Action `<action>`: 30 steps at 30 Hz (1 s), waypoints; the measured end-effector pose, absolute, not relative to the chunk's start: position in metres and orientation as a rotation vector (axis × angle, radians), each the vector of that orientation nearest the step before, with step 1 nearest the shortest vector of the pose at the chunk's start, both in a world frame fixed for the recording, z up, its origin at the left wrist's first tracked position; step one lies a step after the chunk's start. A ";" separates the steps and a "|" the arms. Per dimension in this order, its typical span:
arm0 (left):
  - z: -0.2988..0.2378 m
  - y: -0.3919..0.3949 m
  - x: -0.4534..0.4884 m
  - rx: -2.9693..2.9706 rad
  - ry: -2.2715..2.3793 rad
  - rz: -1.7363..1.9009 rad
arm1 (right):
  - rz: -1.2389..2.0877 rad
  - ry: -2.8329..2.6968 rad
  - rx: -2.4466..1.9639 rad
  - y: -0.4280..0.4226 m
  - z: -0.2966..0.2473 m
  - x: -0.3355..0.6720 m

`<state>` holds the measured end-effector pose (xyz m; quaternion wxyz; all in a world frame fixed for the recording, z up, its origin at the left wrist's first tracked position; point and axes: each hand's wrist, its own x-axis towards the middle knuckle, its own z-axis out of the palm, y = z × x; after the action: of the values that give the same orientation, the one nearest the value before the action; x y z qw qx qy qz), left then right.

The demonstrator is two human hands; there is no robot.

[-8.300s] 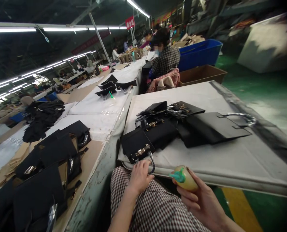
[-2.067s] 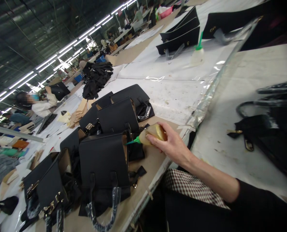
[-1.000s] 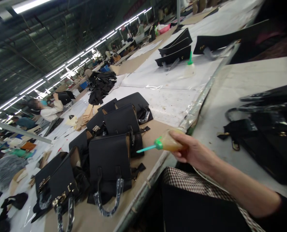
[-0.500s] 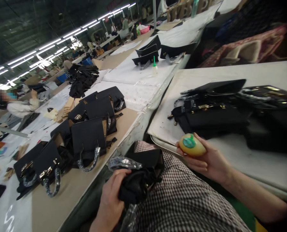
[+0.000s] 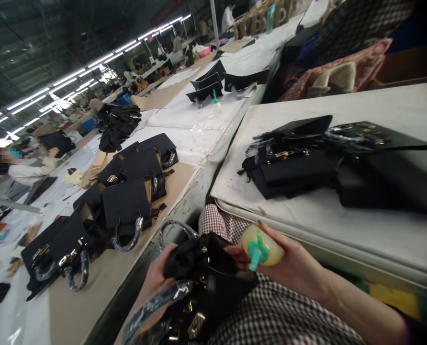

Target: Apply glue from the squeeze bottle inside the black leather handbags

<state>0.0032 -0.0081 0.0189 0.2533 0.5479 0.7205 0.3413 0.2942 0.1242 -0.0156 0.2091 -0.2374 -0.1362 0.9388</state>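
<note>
A black handbag [image 5: 231,292] with gold fittings and plastic-wrapped handles lies on my lap, over checked cloth. My left hand [image 5: 154,282] grips it from the left, by a bunched dark lining. In my right hand [image 5: 292,263] is a pale yellow squeeze bottle [image 5: 275,249] with a green nozzle, tilted with the nozzle pointing down toward the bag. The fingertips of that hand reach the bag's edge, though whether they press on it I cannot tell. Part of the left fingers is hidden behind the lining.
Several finished-looking black handbags [image 5: 127,201] stand on the left table. More black bags [image 5: 292,167] lie on the white table at right. Farther back are black flaps [image 5: 206,86] and another green-tipped bottle [image 5: 216,103]. A person [image 5: 30,170] sits at far left.
My right hand has brought the bottle down and left to the bag, tipping its nozzle downward. The handbag has turned on my lap, so its gold fittings now show.
</note>
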 end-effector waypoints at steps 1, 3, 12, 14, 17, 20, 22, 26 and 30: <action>0.016 -0.007 0.003 1.472 1.904 0.920 | 2.624 -0.371 -0.641 0.124 -0.016 0.295; 0.014 -0.006 0.002 1.472 1.848 0.888 | 2.649 -0.378 -0.600 0.126 -0.019 0.298; 0.020 -0.005 0.023 1.494 1.778 0.845 | 2.675 -0.341 -0.601 0.125 -0.019 0.301; 0.021 -0.004 0.029 1.483 1.723 0.815 | 2.651 -0.306 -0.616 0.121 -0.013 0.292; 0.019 -0.004 0.033 1.481 1.718 0.819 | 2.644 -0.265 -0.581 0.116 -0.003 0.278; 0.019 -0.003 0.036 1.455 1.754 0.852 | 2.675 -0.215 -0.492 0.111 0.009 0.266; 0.023 -0.003 0.040 1.408 1.786 0.869 | 2.670 -0.226 -0.450 0.110 0.018 0.259; 0.036 0.001 0.049 1.414 1.807 0.861 | 2.653 -0.351 -0.425 0.119 0.037 0.251; 0.034 0.003 0.040 1.520 1.820 0.849 | 2.628 -0.471 -0.547 0.140 0.044 0.266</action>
<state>0.0404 0.0033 0.0343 0.3065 0.5746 0.6878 0.3207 0.2662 0.1400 0.0444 0.2067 -0.1964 -0.1691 0.9434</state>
